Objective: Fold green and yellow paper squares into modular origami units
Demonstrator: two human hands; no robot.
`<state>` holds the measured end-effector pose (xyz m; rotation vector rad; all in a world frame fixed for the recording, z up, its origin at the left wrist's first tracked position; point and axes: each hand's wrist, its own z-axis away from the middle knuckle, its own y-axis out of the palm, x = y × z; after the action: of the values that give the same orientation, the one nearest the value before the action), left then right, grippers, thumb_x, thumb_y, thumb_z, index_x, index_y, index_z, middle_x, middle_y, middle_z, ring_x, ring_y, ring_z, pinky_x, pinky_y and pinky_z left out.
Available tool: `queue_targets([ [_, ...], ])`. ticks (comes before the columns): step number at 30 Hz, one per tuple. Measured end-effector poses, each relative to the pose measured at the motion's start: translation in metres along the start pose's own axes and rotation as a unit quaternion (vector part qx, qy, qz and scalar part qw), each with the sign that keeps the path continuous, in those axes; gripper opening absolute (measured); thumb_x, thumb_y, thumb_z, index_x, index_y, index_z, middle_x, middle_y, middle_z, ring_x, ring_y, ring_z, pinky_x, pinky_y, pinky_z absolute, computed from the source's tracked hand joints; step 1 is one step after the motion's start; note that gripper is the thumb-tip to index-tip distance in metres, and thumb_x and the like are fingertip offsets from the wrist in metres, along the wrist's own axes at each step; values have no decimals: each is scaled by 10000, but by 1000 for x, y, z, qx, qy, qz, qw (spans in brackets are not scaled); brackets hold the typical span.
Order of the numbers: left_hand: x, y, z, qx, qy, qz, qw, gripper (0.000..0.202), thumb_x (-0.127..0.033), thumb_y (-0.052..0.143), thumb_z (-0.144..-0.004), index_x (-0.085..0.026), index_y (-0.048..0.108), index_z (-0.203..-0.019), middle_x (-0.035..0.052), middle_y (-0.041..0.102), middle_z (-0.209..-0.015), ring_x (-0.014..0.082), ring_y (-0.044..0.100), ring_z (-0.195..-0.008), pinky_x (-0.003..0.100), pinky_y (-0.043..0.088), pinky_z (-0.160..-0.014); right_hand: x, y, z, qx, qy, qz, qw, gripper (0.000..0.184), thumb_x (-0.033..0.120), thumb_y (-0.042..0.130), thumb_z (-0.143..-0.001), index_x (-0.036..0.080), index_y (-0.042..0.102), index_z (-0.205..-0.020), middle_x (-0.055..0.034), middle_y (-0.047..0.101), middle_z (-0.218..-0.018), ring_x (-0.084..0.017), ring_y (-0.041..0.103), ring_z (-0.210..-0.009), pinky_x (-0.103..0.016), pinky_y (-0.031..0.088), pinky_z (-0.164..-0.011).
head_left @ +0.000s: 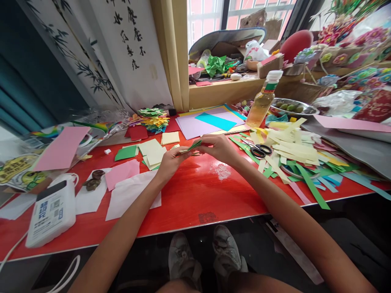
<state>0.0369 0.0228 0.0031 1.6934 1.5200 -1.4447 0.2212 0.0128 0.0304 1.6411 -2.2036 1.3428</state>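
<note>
Both my hands meet over the middle of the red table point(189, 203), with green paper point(195, 145) between them. My left hand point(172, 160) grips its left side, fingers pressed together. From the right, my right hand point(216, 147) pinches the other end. The paper looks like a few thin folded or stacked layers; the fingers partly hide it. Left of my hands lie cream paper squares point(153, 152), a green paper stack point(126, 153) and a small yellowish stack point(170, 138). Black-handled scissors point(260, 151) rest to the right, beside cut paper strips point(295, 146).
Behind my hands are lilac sheets point(191, 124), a blue strip point(216, 121) and a folded-paper pile point(152, 120). A bottle point(264, 99) stands by a metal bowl point(308, 107). At left are a white device point(51, 213), pink paper point(122, 175) and white paper point(131, 195).
</note>
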Motion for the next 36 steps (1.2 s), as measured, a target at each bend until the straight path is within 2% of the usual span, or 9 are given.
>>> queue_targets([
  [7,-2,1,0,6,15,0,1000,291,-379,571,-750,-185,663,-946,53,658,-954,188,583,-846,302,428,-788,-2,0,0,4,4,9,1000,167,226,496,-814,147,640,-786,-1,563,-655,-78,500,-579,-202,378,-561],
  [13,1,0,1,-2,-3,-23,1000,283,-379,566,-754,-207,656,-961,29,667,-876,167,586,-762,290,431,-747,-2,0,0,6,-5,11,1000,173,200,482,-817,155,640,-764,0,583,-677,-71,505,-577,-199,381,-564],
  [16,1,-1,2,1,2,-28,1000,302,-397,551,-761,-202,654,-967,38,665,-908,163,585,-747,282,430,-724,-2,0,0,12,-11,28,999,186,174,469,-821,158,646,-765,-1,588,-690,-67,501,-585,-196,373,-563],
  [23,2,0,3,8,13,-52,999,341,-442,517,-768,-195,660,-955,50,665,-939,192,588,-863,289,431,-776,-2,1,0,16,-29,83,996,171,200,501,-821,152,664,-797,-3,544,-635,-75,473,-575,-202,341,-531],
  [29,1,0,4,0,8,-95,995,319,-428,524,-768,-216,658,-965,32,666,-936,189,586,-870,285,429,-788,-1,0,-1,17,-48,108,993,177,206,492,-828,155,657,-787,-4,540,-640,-75,463,-569,-202,331,-522],
  [36,-4,-2,6,-8,42,-124,991,292,-387,512,-790,-233,645,-999,29,659,-968,185,582,-861,277,423,-767,-5,-1,0,15,-68,109,992,182,200,479,-841,152,654,-839,-11,552,-668,-81,476,-586,-207,345,-539],
])
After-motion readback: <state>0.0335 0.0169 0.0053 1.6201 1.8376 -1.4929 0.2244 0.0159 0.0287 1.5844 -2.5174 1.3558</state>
